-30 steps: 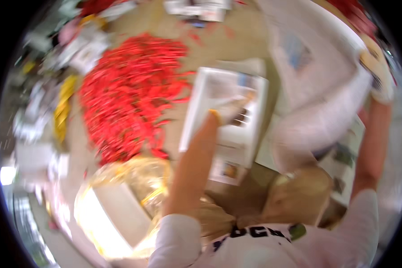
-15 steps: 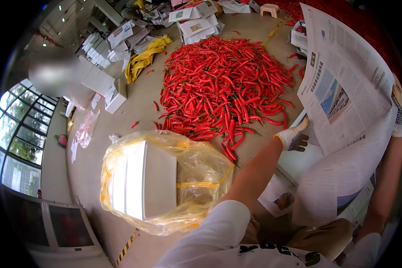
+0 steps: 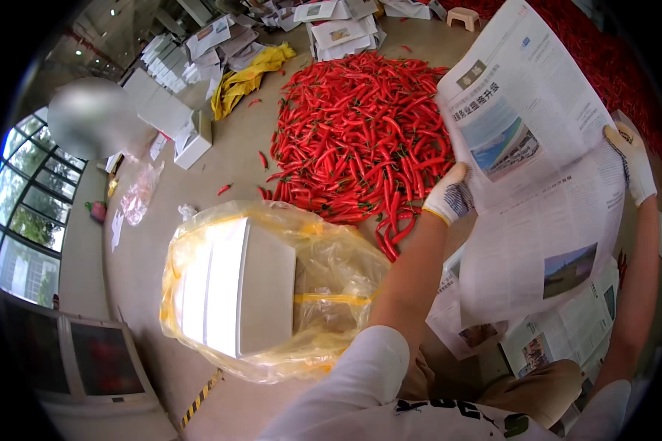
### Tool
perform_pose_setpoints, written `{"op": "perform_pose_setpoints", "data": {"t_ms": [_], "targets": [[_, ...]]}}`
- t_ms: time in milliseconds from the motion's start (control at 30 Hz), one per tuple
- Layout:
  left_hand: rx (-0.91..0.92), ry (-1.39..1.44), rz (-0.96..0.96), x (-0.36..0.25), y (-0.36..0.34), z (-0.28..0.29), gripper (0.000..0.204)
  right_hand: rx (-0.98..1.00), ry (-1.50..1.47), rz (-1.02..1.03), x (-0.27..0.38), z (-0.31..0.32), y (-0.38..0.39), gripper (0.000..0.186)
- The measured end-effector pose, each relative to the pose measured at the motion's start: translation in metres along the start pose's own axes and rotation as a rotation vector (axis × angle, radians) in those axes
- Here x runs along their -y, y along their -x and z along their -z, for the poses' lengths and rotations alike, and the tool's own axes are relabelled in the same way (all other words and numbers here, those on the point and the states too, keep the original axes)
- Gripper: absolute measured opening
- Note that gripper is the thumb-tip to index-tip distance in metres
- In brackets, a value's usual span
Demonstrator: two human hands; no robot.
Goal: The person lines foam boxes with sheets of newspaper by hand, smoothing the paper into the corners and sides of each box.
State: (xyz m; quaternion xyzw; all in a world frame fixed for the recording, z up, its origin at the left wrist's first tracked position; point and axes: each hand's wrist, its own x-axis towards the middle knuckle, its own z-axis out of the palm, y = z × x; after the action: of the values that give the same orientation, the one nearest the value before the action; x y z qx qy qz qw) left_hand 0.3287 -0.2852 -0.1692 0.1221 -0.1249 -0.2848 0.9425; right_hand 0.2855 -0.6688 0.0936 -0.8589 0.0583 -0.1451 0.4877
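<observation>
My left hand [image 3: 450,195], in a white knit glove with dotted palm, is closed on the left side of a large open newspaper sheet [image 3: 511,136]. My right hand [image 3: 631,154], gloved the same way, grips that sheet's right edge, so it spans upright between both arms, its lower part sagging. More newspaper [image 3: 538,345] lies below it by my legs. A big heap of red chillies [image 3: 353,128] lies on the floor beyond my left hand. Left of my forearm, white foam boxes [image 3: 261,290] sit in a yellowish clear plastic bag [image 3: 331,268].
Stacked white boxes [image 3: 342,33], a yellow plastic sheet [image 3: 246,84] and a small stool [image 3: 463,20] are at the back. More chillies [image 3: 610,66] cover the back right. A window [image 3: 33,206] and glass-fronted unit [image 3: 99,360] are left. Floor tape [image 3: 197,404] runs near the bag.
Since a second ago, my left hand has come out of the foam box and taken hold of the newspaper. The sheet has swung left and my right hand moved slightly lower.
</observation>
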Motion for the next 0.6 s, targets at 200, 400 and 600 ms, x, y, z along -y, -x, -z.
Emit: {"op": "perform_pose_setpoints", "data": {"t_ms": [200, 400, 600], "targets": [[-0.160, -0.244, 0.063, -0.054, 0.028, 0.023, 0.081, 0.130, 0.124, -0.105, -0.042, -0.025, -0.014, 0.046], [-0.462, -0.423, 0.106, -0.070, 0.027, 0.043, 0.051, -0.069, 0.716, 0.056, -0.084, -0.109, -0.040, 0.058], [-0.668, -0.400, 0.066, -0.088, 0.048, 0.067, 0.047, -0.337, 0.690, 0.125, -0.101, -0.188, 0.057, 0.069]]}}
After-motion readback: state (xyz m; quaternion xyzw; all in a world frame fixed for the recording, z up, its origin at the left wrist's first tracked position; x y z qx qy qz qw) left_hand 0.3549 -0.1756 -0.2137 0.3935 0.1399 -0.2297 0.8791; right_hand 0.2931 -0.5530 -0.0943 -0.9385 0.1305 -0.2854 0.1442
